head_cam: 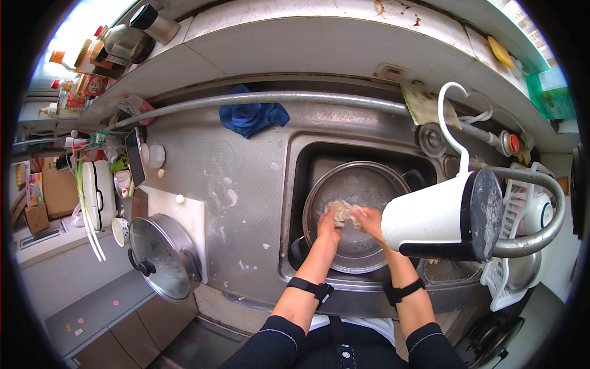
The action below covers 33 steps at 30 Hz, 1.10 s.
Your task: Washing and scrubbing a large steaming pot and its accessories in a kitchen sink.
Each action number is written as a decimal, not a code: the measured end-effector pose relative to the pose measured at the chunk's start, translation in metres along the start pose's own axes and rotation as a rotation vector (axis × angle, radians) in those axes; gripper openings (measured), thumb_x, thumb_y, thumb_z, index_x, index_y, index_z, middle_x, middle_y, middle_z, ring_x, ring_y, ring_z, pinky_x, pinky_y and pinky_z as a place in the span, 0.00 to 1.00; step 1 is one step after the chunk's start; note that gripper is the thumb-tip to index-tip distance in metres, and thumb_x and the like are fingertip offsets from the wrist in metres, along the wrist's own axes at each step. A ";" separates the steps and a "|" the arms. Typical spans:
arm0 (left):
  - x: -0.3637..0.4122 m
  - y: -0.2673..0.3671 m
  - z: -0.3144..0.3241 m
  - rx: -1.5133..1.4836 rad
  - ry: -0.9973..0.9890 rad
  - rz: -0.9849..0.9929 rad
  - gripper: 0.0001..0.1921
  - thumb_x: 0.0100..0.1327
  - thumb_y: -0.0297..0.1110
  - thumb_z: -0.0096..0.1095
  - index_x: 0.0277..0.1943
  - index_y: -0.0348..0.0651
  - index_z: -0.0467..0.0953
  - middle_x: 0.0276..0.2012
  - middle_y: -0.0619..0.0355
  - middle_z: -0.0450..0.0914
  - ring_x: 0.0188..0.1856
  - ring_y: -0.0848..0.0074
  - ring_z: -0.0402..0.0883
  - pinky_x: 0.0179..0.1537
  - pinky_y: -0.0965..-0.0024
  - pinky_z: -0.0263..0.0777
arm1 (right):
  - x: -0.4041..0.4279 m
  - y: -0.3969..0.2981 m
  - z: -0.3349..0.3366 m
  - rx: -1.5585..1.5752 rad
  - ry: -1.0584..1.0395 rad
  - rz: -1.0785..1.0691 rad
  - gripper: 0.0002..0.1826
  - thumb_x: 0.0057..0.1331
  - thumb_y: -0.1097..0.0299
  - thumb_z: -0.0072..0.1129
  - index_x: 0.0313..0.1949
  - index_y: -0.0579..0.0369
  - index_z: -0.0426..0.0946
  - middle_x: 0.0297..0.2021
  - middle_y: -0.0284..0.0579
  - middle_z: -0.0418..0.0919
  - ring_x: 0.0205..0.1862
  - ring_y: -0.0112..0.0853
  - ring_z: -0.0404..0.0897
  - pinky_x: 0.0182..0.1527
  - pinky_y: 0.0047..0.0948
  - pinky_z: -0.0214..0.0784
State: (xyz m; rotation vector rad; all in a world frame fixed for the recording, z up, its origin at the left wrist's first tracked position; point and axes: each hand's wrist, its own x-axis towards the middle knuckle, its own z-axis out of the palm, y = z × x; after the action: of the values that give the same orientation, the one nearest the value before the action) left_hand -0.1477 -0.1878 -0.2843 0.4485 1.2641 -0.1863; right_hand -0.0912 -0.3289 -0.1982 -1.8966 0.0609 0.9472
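Both my hands grip a soft, crumpled beige wad [342, 212], perhaps a wet cloth; its material is not certain. My left hand [328, 227] holds its left side, and my right hand [370, 222] pinches the right end. The wad is above a wide, round metal pot [357, 173] with water in it. This pot has dark side handles and sits inside the stainless-steel sink [291, 184]. Part of the pot's right side is hidden behind my right forearm and a white cylindrical faucet unit [428, 214].
The faucet unit, on a curved metal pipe [555, 203], juts over the sink's right side. A lidded pot [161, 258] stands left, by a white cutting board [196, 230]. A blue cloth [253, 113] drapes over a horizontal pipe [322, 98]. At right is a white dish rack [511, 207].
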 end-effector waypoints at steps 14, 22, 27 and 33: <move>-0.081 0.023 0.012 0.373 -0.070 0.615 0.11 0.63 0.33 0.50 0.44 0.38 0.74 0.49 0.57 0.69 0.54 0.75 0.65 0.55 0.74 0.57 | -0.069 0.028 -0.035 -0.187 0.659 -0.500 0.26 0.57 0.69 0.57 0.54 0.60 0.62 0.52 0.52 0.66 0.55 0.41 0.64 0.58 0.39 0.53; -0.131 0.002 0.055 0.858 -0.317 1.026 0.21 0.46 0.25 0.59 0.47 0.40 0.71 0.54 0.49 0.65 0.59 0.62 0.61 0.61 0.63 0.52 | -0.089 -0.044 -0.036 -0.094 0.704 -0.554 0.13 0.57 0.70 0.53 0.40 0.64 0.73 0.37 0.49 0.77 0.44 0.40 0.74 0.48 0.35 0.62; -0.131 0.013 0.081 1.187 -0.740 0.969 0.18 0.47 0.25 0.58 0.45 0.41 0.73 0.45 0.49 0.73 0.52 0.59 0.69 0.60 0.60 0.55 | -0.102 -0.061 -0.048 -0.201 0.549 -0.527 0.10 0.58 0.67 0.55 0.34 0.61 0.75 0.26 0.46 0.78 0.32 0.37 0.77 0.38 0.31 0.65; -0.127 0.033 0.076 1.505 -0.587 1.143 0.13 0.47 0.25 0.51 0.38 0.42 0.76 0.39 0.51 0.77 0.45 0.60 0.73 0.48 0.60 0.64 | -0.118 -0.041 -0.066 -0.015 0.578 -0.339 0.08 0.62 0.69 0.53 0.36 0.59 0.76 0.32 0.40 0.77 0.38 0.25 0.74 0.42 0.27 0.63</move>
State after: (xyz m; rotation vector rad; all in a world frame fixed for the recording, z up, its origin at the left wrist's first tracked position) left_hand -0.1069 -0.2047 -0.1392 2.1207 -0.0663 -0.2304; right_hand -0.1176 -0.3995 -0.0782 -2.0566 0.0706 0.1573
